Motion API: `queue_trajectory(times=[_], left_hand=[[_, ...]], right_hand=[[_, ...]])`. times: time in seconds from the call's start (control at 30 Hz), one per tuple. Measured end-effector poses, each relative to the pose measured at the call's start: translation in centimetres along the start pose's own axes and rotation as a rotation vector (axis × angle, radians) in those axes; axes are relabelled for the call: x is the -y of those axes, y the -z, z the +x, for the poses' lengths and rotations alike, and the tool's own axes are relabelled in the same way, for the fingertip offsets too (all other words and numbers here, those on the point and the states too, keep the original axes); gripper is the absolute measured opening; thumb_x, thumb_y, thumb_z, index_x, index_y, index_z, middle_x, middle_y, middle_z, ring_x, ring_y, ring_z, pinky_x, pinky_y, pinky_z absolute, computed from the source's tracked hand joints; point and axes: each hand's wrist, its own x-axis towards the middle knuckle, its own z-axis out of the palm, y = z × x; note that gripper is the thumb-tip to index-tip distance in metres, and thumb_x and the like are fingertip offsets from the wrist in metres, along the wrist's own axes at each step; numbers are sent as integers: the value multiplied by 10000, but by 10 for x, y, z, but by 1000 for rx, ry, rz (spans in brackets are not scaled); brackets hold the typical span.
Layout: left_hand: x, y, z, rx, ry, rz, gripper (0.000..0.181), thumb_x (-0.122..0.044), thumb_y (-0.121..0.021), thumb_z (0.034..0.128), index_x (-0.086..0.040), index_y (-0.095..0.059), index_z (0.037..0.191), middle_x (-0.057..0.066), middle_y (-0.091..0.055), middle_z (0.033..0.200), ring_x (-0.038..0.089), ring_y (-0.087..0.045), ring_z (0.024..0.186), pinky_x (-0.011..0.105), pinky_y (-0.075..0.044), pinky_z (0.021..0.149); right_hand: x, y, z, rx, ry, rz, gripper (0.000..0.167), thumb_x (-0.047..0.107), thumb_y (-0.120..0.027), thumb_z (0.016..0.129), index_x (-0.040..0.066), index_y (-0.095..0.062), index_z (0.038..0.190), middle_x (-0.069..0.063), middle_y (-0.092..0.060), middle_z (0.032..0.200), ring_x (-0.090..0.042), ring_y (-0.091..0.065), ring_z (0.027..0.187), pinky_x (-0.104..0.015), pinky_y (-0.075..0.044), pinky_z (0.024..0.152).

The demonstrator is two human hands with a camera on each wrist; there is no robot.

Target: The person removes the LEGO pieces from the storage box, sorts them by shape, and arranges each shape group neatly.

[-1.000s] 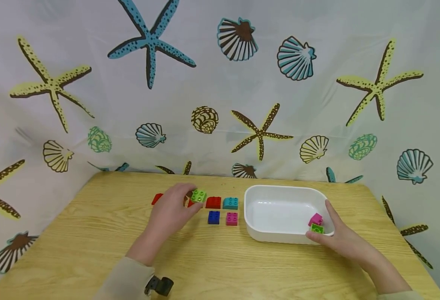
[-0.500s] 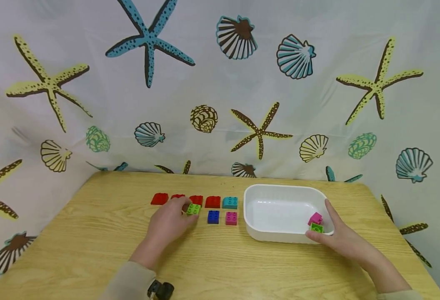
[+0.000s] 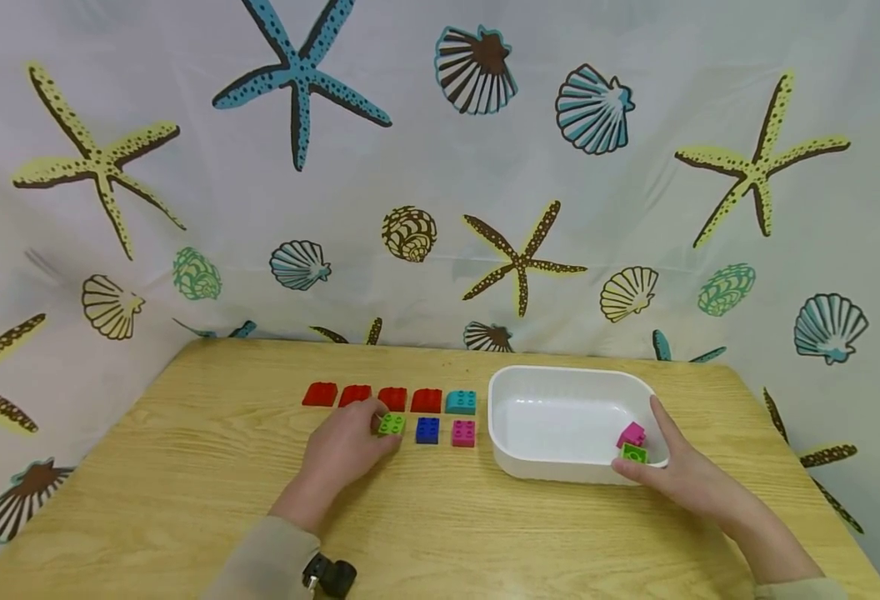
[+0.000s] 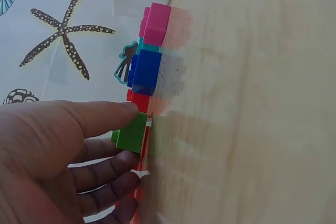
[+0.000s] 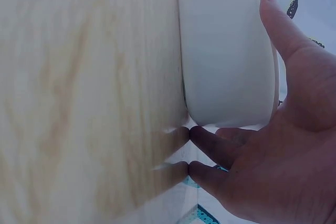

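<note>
My left hand [image 3: 344,446] pinches a lime green toy building block [image 3: 392,424] between thumb and fingers, low at the tabletop. In the left wrist view the green block [image 4: 132,132] is right at the wood surface. To its right in the same row sit a blue block [image 3: 427,431] and a pink block [image 3: 463,434]. My right hand [image 3: 687,477] grips the right end of a white plastic tub [image 3: 552,469], thumb over the front rim, fingers around the outside. Inside that end lie a pink block [image 3: 632,434] and a green block [image 3: 634,454], the green one tipped over.
Behind the front row stand several red blocks [image 3: 427,401] and a teal block [image 3: 461,402] in a line. The wooden table [image 3: 440,533] ends at a curtain [image 3: 440,167] printed with shells and starfish. A strap with a black device [image 3: 331,575] sits at the left cuff.
My left hand has carried the green block from above the red row down toward me, level with the blue and pink blocks. The right hand stays on the tub.
</note>
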Motion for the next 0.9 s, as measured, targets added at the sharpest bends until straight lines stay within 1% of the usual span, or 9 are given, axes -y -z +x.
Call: queue_trajectory(times=[0.17, 0.4, 0.6, 0.9], left_hand=[[-1, 1, -1, -3, -5, 23, 396, -256, -879, 959, -16, -739, 1241, 44, -630, 908, 233, -562, 792, 370, -478, 661], [-1, 1, -1, -5, -12, 20, 367, -268, -872, 965, -14, -738, 1193, 40, -600, 886, 226, -541, 771, 361, -426, 632], [-1, 1, 0, -3, -12, 23, 380, -277, -871, 969, -5, -737, 1198, 44, -597, 890, 231, -543, 780, 365, -429, 640], [-1, 0, 0, -6, -10, 13, 374, -272, -875, 971, 2, -737, 1184, 46, -591, 879, 232, -543, 789, 369, -428, 657]], right_hand=[[-2, 0, 0, -3, 7, 4, 1300, 572, -769, 1002, 138, 212, 1737, -407, 12, 1757, -664, -118, 1584, -785, -182, 1239], [-2, 0, -1, -1, 3, -7, 1294, 575, -762, 1006, 139, 214, 1736, -415, 9, 1752, -672, -119, 1578, -793, -184, 1232], [0, 1, -1, -2, -3, -18, 1300, 592, -759, 1000, 127, 206, 1737, -419, -1, 1750, -675, -128, 1576, -795, -193, 1227], [-1, 0, -1, -3, -3, -23, 1297, 600, -757, 998, 131, 197, 1740, -420, -7, 1750, -681, -139, 1570, -799, -204, 1222]])
